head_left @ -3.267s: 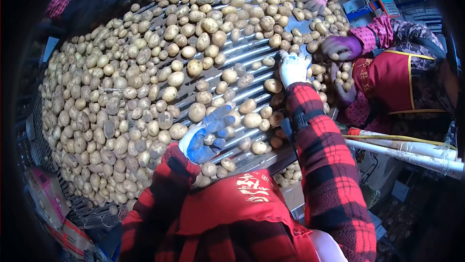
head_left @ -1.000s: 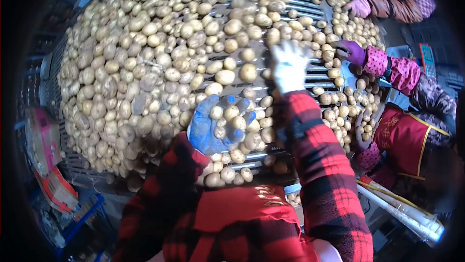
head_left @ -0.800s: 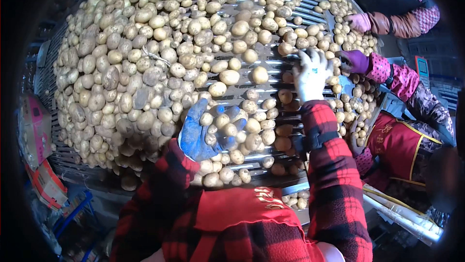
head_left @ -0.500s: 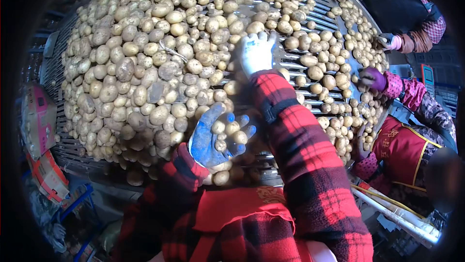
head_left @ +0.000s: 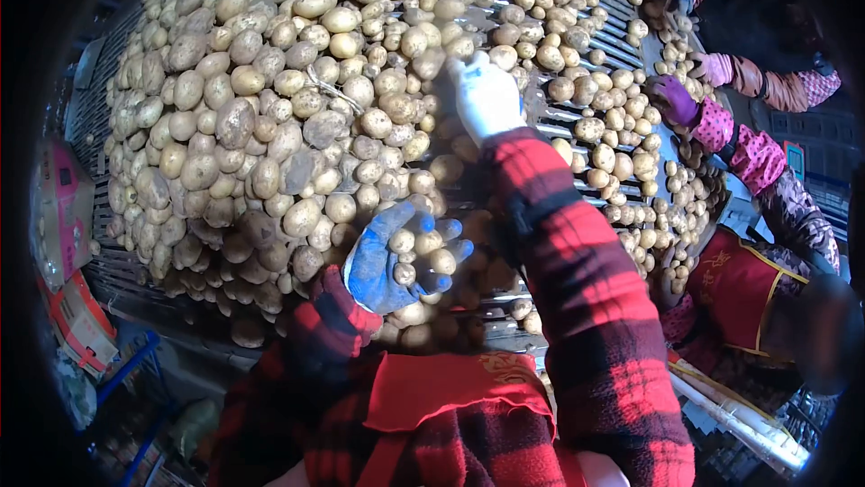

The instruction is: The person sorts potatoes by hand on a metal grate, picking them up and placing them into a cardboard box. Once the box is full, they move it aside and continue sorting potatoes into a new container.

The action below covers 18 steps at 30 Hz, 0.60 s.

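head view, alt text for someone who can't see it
The left hand in a blue glove cups small potatoes; the white-gloved right hand is over a slatted surface heaped with potatoes. Co-workers' gloved hands are at right.

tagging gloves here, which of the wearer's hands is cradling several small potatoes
The left hand, gloved in blue, with small potatoes in its upturned palm; the right hand, gloved in white, reaches farther out, its back showing.

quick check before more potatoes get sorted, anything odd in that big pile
Yes, two things. A stringy, stem-like strand lies across the potatoes, unlike their rounded shapes. Below it, a dull grey, angular lump stands out; I can't tell whether it's a clod or a damaged potato.
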### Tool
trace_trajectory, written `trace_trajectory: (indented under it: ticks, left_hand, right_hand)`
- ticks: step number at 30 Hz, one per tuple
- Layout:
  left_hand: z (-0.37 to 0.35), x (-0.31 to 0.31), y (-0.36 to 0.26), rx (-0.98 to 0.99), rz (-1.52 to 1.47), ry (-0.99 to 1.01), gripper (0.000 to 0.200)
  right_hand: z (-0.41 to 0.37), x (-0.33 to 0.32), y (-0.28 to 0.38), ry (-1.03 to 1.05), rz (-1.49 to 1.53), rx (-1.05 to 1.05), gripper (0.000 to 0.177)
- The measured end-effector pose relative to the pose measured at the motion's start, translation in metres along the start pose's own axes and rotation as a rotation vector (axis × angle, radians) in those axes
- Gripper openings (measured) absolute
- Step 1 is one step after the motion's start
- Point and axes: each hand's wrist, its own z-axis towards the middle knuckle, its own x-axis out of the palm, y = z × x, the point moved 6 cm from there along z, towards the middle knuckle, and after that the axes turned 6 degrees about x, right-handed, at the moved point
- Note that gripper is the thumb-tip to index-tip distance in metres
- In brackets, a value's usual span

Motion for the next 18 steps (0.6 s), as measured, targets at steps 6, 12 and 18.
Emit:
trace_trajectory:
  ticks: [6,12,18]
  left_hand:
    - [-0.002,0.012,0.001,0.004,0.073,-0.051,0.035]
    - [-0.002,0.027,0.006,0.063,0.138,-0.303,0.030]
    - [0.003,0.003,0.006,-0.059,0.009,-0.066,0.035]
  right_hand:
    - [0.003,-0.020,-0.041,0.499,0.813,0.362,0.035]
    - [-0.042,-0.036,-0.069,0.560,1.746,0.319,0.055]
    - [0.005,0.012,0.002,0.052,-0.156,-0.195,0.022]
